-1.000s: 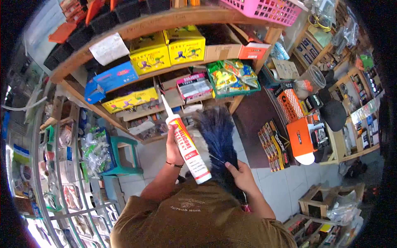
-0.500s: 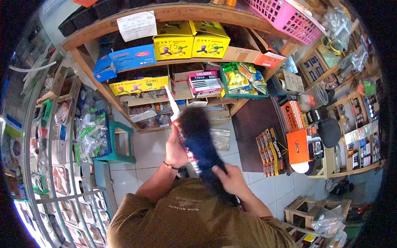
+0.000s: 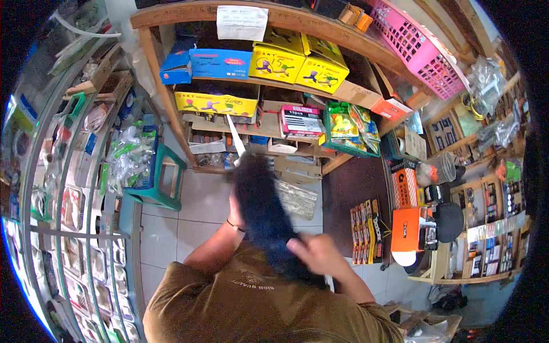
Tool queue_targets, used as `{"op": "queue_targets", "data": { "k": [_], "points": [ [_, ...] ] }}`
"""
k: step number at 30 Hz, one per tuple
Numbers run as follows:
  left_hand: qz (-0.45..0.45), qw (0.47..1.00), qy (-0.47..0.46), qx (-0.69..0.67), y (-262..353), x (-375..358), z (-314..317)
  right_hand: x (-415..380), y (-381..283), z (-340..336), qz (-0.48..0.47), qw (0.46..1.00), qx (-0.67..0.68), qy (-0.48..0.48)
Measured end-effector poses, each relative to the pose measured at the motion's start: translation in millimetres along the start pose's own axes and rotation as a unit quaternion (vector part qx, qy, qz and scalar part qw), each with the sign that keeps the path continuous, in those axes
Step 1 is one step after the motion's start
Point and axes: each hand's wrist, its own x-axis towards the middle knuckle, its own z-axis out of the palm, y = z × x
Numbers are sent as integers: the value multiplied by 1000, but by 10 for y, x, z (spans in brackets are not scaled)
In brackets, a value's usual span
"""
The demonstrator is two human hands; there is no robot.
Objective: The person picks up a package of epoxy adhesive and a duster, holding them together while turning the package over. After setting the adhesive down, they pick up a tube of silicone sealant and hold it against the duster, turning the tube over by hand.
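Observation:
A dark blue and black brush-like object (image 3: 260,203), blurred by motion, slants across the middle of the view. My right hand (image 3: 314,254) is closed round its lower end. Behind its upper part, my left hand (image 3: 235,211) is mostly hidden, with a band at the wrist. A white pointed nozzle (image 3: 235,136) sticks up past the dark object's top, on the side of my left hand; the tube below it is covered from view.
Wooden shelves (image 3: 309,31) ahead hold yellow boxes (image 3: 277,64), a blue box (image 3: 220,64) and a pink basket (image 3: 420,51). A green stool (image 3: 166,177) stands at left beside glass shelving. An orange box (image 3: 407,230) is at right.
The dark object has swung left over the tube and now hides the tube's body and most of my left hand. The camera view has shifted and tilted.

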Motion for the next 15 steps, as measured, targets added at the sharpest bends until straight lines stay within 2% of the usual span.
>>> {"op": "queue_targets", "data": {
  "k": [1, 2, 3, 4, 5, 6, 7, 8, 10, 11, 12, 14, 15],
  "points": [
    [19, 998, -31, -42, 59, -1, 157, 33, 33, -6, 70, 985, 137, 76],
    [-17, 993, -82, -78, 140, -52, 321, 118, 110, 31, 48, 973, 165, 155],
    [-14, 987, -129, -97, 130, -34, 254, 91, 108, 88, 39, 986, 108, 118],
    [-7, 987, -130, -96, 88, -38, 212, 43, 87, 173, 28, 995, 50, 82],
    [-4, 988, -60, -142, 34, -59, 182, -21, 44, 262, -45, 995, 75, 54],
    [10, 991, -78, -109, 96, -55, 206, -62, 24, 233, -142, 989, 26, 17],
    [26, 992, -95, -76, 159, -49, 230, -89, -8, 121, -111, 994, 9, 16],
    [50, 997, -24, -52, 91, -35, -22, -77, -33, 21, -79, 997, -8, 14],
    [57, 996, 17, -70, 244, -113, 325, 64, 74, 47, -34, 973, 182, 140],
    [39, 995, -15, -94, 247, -144, 346, 42, 50, 45, 49, 988, 106, 97],
    [45, 994, -19, -98, 229, -104, 304, -12, -12, 117, 19, 997, 58, 51],
    [10, 961, -238, -137, 171, 6, 116, -61, 50, 286, -168, 985, 41, 17],
    [6, 958, -244, -154, 132, 40, 35, -79, 8, 199, -131, 991, -26, -23]
  ]
}}
